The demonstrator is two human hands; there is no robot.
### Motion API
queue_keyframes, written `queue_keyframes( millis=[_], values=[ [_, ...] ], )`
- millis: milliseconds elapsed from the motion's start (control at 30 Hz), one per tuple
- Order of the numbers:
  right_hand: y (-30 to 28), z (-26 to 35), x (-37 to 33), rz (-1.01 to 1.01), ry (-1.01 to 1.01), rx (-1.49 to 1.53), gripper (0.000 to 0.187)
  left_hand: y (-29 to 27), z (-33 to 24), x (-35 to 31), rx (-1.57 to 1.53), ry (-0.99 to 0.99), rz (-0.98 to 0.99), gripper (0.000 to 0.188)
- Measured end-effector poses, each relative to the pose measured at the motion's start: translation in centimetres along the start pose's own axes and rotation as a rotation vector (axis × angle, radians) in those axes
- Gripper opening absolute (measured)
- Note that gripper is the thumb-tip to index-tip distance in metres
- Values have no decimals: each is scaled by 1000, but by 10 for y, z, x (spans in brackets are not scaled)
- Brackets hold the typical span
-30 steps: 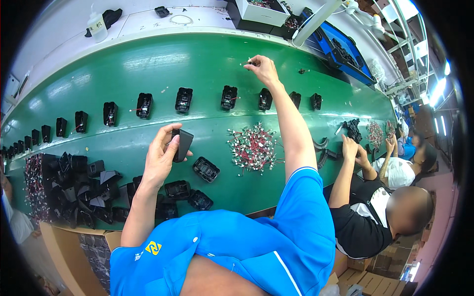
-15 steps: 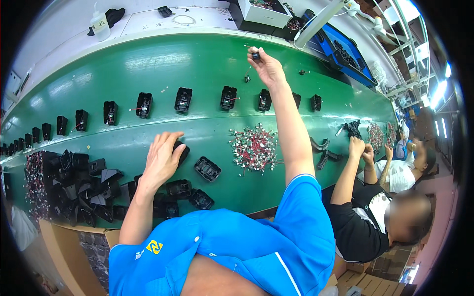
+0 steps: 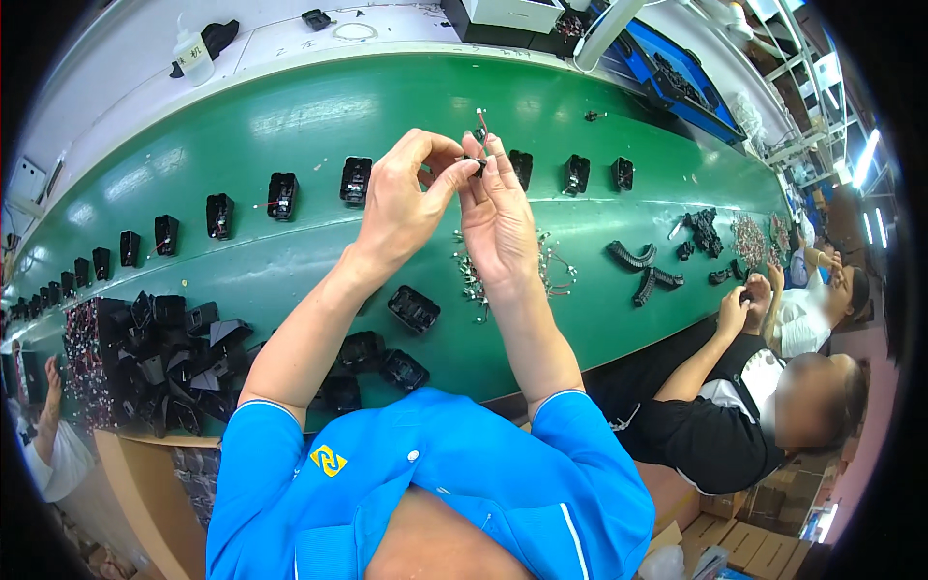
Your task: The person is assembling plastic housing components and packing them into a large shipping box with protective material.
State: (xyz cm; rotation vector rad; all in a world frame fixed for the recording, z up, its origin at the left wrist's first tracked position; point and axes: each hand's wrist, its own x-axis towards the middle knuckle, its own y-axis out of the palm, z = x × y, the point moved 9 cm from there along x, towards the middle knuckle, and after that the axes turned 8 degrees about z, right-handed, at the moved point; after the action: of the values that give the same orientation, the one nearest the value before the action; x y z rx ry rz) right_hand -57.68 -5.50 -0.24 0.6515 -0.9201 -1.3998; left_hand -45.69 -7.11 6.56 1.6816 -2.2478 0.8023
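My left hand and my right hand meet over the green bench, fingertips pinched together on a small dark part. A red wire with a white plug rises from between the fingers. Most of the part is covered by my fingers, so its exact kind does not show. Below my right hand, loose wires with white plugs lie in a heap, partly hidden by that forearm. To the left of the heap rests a black plastic housing, open side up.
A row of black housings runs along the bench. Many more are piled at the near left, beside red-and-white wires. Curved black parts lie to the right, near a co-worker's hands. A blue tray stands at the back right.
My left hand has left the housings at the near side and come up to my right hand. The right hand has drawn closer with the small part, and both now touch it.
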Motion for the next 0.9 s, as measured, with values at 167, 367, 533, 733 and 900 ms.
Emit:
queue_keyframes(
  millis=[167, 367, 533, 733, 900],
  values=[
    [7, -5, -14, 20, -1, 16, 32, 1, -21, -13, 60, 123, -26, 15],
    [0, -6, -24, 57, 57, -60, 20, -2, -38, -20, 177, 257, 30, 14],
    [-6, 5, -33, 131, 124, -134, 16, 0, -38, -25, 166, 162, 198, 14],
    [-12, -8, -42, 146, 368, 18, 14, 4, -42, -25, 199, 74, 358, 12],
    [-14, -15, -46, 82, 376, 52, 14, 3, -43, -25, 232, 69, 383, 13]
  ],
)
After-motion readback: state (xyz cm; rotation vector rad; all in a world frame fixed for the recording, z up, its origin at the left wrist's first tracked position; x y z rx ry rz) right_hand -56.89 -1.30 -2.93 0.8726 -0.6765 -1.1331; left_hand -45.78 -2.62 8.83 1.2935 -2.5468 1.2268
